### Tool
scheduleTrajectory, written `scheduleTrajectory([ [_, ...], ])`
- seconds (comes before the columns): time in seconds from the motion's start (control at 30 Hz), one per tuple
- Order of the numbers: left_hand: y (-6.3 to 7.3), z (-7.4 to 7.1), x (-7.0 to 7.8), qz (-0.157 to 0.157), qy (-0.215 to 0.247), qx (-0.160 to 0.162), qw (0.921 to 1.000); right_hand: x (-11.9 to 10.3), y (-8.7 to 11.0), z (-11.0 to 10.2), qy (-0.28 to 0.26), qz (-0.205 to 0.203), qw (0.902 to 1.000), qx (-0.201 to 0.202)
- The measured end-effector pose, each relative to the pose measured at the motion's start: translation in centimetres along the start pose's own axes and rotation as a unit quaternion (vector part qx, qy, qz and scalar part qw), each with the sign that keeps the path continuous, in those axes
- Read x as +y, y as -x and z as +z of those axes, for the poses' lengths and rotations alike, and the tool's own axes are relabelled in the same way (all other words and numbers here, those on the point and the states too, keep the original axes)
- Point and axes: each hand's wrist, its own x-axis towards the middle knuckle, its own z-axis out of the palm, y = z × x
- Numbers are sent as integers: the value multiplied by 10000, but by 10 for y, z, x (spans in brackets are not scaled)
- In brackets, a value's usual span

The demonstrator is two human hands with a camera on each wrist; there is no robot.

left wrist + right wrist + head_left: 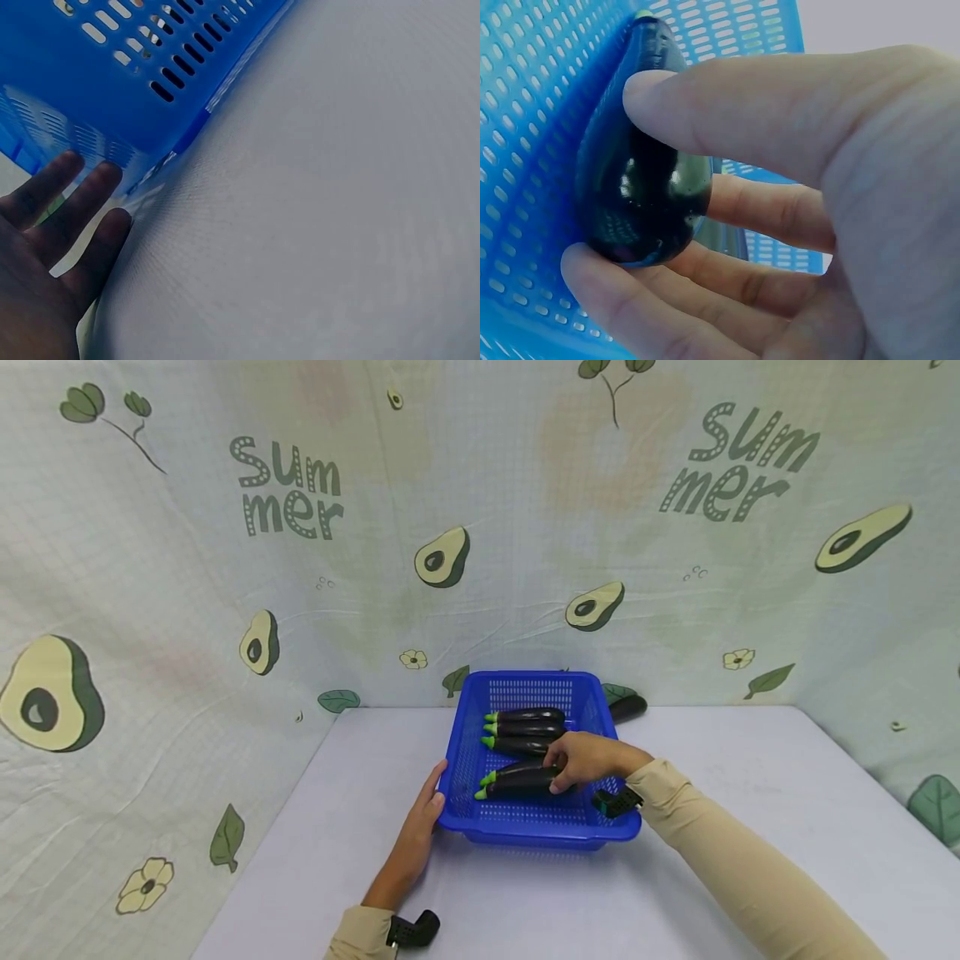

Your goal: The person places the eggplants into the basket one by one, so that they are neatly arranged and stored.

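Observation:
A blue plastic basket (540, 837) with slotted walls stands on the table, with several dark eggplants inside, all green stems to the left. My right hand (585, 758) reaches in and holds the nearest eggplant (517, 787) by its thick end. In the right wrist view, the thumb lies over the top of that eggplant (649, 202) and the fingers curve round beneath it. Beside it lies another eggplant (517, 767), partly covered by the hand. My left hand (414, 835) touches the basket's left side; its fingers (94, 191) look straight against the wall.
Toward the back of the basket, three eggplants (528, 729) lie in a row. Another eggplant (628, 707) rests outside, behind the basket's right corner. The white table (720, 777) ends at a printed cloth backdrop (517, 527).

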Motion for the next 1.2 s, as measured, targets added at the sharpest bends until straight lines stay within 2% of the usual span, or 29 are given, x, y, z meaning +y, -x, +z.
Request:
scheduleTrajectory([
  [0.1, 0, 1, 0, -15, 22, -20, 10000, 1, 1, -1, -37, 26, 10000, -38],
  [0.27, 0, 2, -1, -74, -20, -29, 10000, 2, 2, -2, 196, 20, 9998, -27],
  [0.5, 0, 1, -3, -46, -49, 1, 10000, -2, 4, -3, 1071, -178, 9940, 109],
  [0.57, 0, 1, -3, -4, -57, 17, 10000, -2, 4, -4, 1163, -271, 9928, 139],
  [0.7, 2, 0, -4, -7, -51, 14, 10000, 0, 8, -10, 902, -446, 9947, 194],
  [0.87, 5, 0, -6, -19, -53, 0, 10000, 7, 18, -27, 163, -587, 9974, 393],
  [1.03, 2, -1, -4, 5, -1, -12, 10000, 18, 32, -50, -373, -656, 9928, 933],
  [1.2, -1, -2, -3, 102, 22, -23, 9999, 31, 44, -67, -793, -527, 9852, 1424],
])
